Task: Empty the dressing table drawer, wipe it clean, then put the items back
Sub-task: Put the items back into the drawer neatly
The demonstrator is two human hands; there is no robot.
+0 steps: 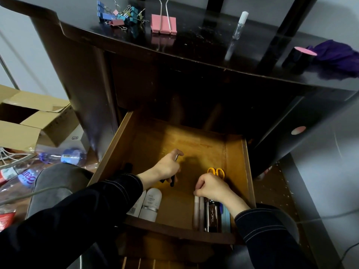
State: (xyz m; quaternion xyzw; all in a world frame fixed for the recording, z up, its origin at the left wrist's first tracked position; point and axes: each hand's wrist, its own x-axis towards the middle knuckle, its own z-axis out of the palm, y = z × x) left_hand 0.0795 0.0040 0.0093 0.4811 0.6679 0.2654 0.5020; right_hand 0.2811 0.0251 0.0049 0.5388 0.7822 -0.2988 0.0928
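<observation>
The wooden drawer (236,152) stands pulled out below the dark dressing table (194,49). Inside it, my left hand (167,166) grips a few thin items: a metal tool shows at the fingers and a black pen-like end below the palm. My right hand (210,188) pinches the tops of slim pinkish tubes (197,212) at the front right. Beside them lie a black glossy case (212,216) and a light blue item (226,218). Orange-handled scissors (216,171) lie just beyond my right hand. Two white bottles (151,205) lie at the front left.
On the tabletop are coloured binder clips (118,15), a large pink clip (163,24), a clear white-capped tube (240,25), a black pink-topped cylinder (298,59) and a purple cloth (336,55). Cardboard boxes (37,121) and plastic bottles (64,157) crowd the floor at left.
</observation>
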